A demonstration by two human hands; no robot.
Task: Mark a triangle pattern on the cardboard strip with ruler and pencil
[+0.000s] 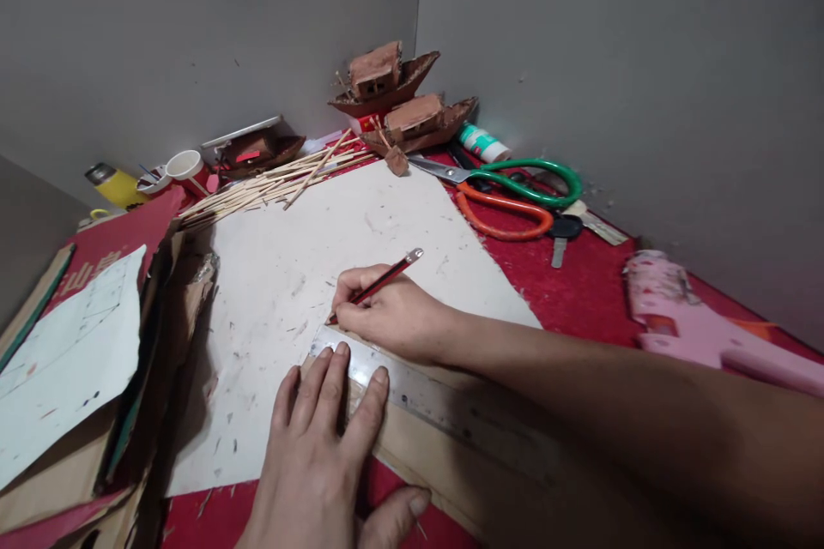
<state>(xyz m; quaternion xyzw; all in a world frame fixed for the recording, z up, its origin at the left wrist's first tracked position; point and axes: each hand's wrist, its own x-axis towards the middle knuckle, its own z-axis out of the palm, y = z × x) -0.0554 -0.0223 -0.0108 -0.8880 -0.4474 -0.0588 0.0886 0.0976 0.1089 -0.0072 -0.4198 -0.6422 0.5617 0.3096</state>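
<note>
My right hand (392,313) is closed around a red and black pencil (390,276), its tip at the far left end of a clear ruler (412,390). The ruler lies slantwise on a piece of brown cardboard (418,446). My left hand (322,437) presses down on the ruler's left part, with its fingers spread and the thumb lower, near the cardboard's edge. Beneath the hands and cardboard is a large white sheet (257,300) with small scraps on it. My right forearm passes over the ruler's right part, which is in shadow.
Scissors (463,176) with green and orange handles lie behind, beside a key (559,249). A pink glue gun (682,322) is at right. Wooden sticks (276,180), a cup (184,167) and model boats (415,120) stand at the back. Stacked cardboard (70,446) fills the left.
</note>
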